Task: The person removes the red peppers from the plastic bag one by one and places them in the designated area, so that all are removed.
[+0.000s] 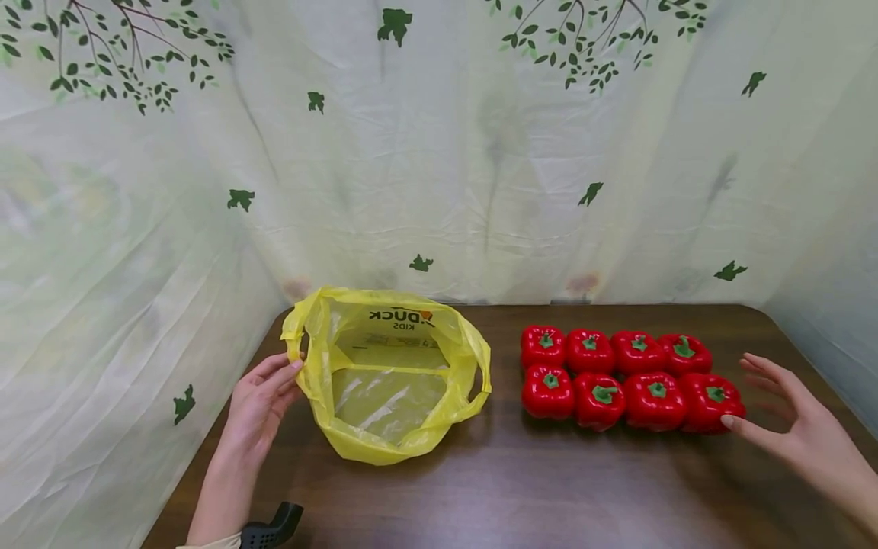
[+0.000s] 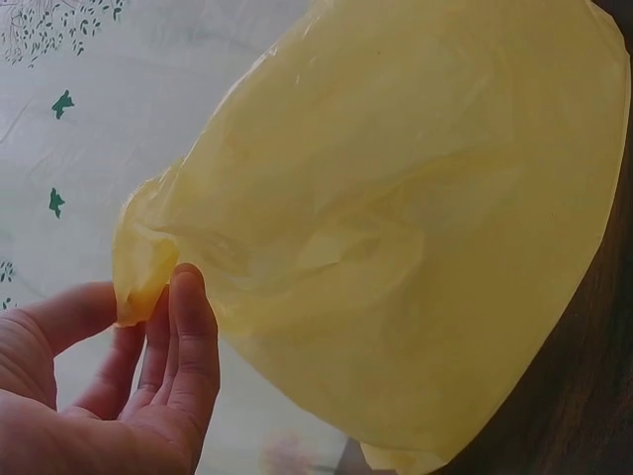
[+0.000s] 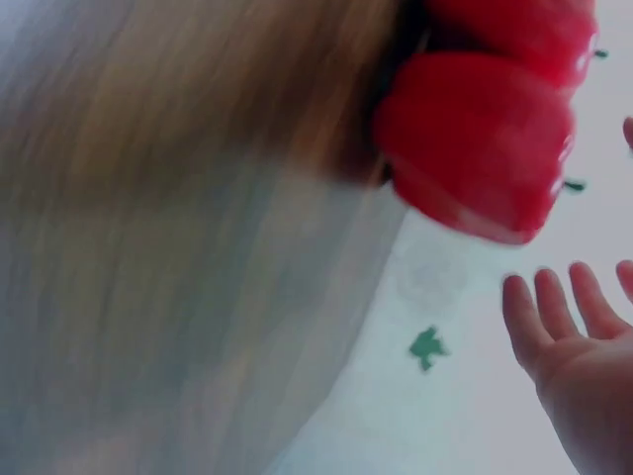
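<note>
A yellow plastic bag (image 1: 384, 454) stands on the table with its mouth wide, its inside visible from above. My left hand (image 1: 264, 396) pinches the bag's left handle between thumb and fingers, as the left wrist view shows on the bag's handle (image 2: 143, 277). Several glossy red bell peppers (image 1: 655, 400) with green stems sit in two rows to the right of the bag. My right hand (image 1: 799, 419) is spread beside the front row's rightmost pepper (image 1: 713, 404), its thumb tip at that pepper's edge; whether it touches is unclear. The right wrist view shows fingers apart from the pepper (image 3: 475, 143).
The dark wooden table (image 1: 549, 488) has rounded far corners. A pale curtain (image 1: 453, 191) printed with leaves and branches hangs behind and along the sides. A black device (image 1: 270, 526) is strapped to the left wrist.
</note>
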Motion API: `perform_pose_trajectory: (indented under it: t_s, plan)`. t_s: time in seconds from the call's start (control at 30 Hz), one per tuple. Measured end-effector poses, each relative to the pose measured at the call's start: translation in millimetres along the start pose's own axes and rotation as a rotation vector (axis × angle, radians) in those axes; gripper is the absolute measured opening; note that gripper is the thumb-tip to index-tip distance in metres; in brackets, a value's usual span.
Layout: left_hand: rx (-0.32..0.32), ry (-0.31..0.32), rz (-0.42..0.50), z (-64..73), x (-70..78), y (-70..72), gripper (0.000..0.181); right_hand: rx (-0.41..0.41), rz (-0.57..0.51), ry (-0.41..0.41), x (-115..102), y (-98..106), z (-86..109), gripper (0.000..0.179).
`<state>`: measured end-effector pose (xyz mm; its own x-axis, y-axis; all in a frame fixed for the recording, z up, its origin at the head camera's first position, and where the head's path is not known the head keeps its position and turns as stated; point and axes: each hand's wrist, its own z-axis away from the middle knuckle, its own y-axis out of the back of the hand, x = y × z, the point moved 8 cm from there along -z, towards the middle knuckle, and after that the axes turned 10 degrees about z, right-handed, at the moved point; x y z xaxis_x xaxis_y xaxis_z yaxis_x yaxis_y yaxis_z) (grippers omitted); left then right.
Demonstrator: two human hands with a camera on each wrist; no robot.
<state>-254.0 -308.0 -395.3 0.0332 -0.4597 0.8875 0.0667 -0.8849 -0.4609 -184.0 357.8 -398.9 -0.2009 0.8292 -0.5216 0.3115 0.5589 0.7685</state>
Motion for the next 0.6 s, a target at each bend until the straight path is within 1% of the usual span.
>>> perform_pose_trajectory:
  t_s: [0.13, 0.2, 0.27, 0.33, 0.4, 0.47, 0.5, 0.53, 0.57, 0.6]
  plan:
    - [-0.027, -0.006, 0.024, 0.5, 0.4, -2.2, 0.014, 0.02, -0.015, -0.05, -17.6, 3.7, 0.5, 0.088]
    - [-0.019, -0.009, 0.017, 1.6, 1.0, -1.1, 0.016, 0.02, -0.005, -0.066, -27.2, 3.3, -0.4, 0.085]
    - [0.015, -0.014, -0.011, 2.7, 2.5, 1.4, 0.021, 0.019, -0.002, -0.059, -37.9, 3.3, -2.5, 0.081]
    - [0.082, -0.032, -0.08, 5.2, 6.5, 4.1, 0.03, 0.01, 0.007, -0.051, -49.9, 2.5, -5.4, 0.077]
    - [0.17, -0.086, -0.204, 9.3, 14.8, 4.6, 0.04, -0.001, 0.036, -0.027, -64.3, 1.4, -8.4, 0.074]
    - [0.254, -0.155, -0.391, 16.5, 25.8, -1.0, 0.048, -0.025, 0.047, -0.007, -81.7, -1.9, -11.0, 0.072]
    - [0.278, -0.205, -0.502, 20.6, 32.0, -7.1, 0.051, -0.038, 0.05, 0.005, -91.0, -4.1, -12.3, 0.072]
    - [0.29, -0.262, -0.613, 24.4, 37.6, -15.3, 0.052, -0.05, 0.056, 0.02, -100.6, -6.7, -13.7, 0.073]
    - [0.287, -0.323, -0.726, 27.9, 42.1, -25.5, 0.053, -0.067, 0.076, 0.039, -110.7, -9.5, -14.8, 0.074]
    - [0.263, -0.385, -0.827, 31.3, 45.3, -38.0, 0.053, -0.083, 0.088, 0.054, -120.6, -12.7, -15.7, 0.076]
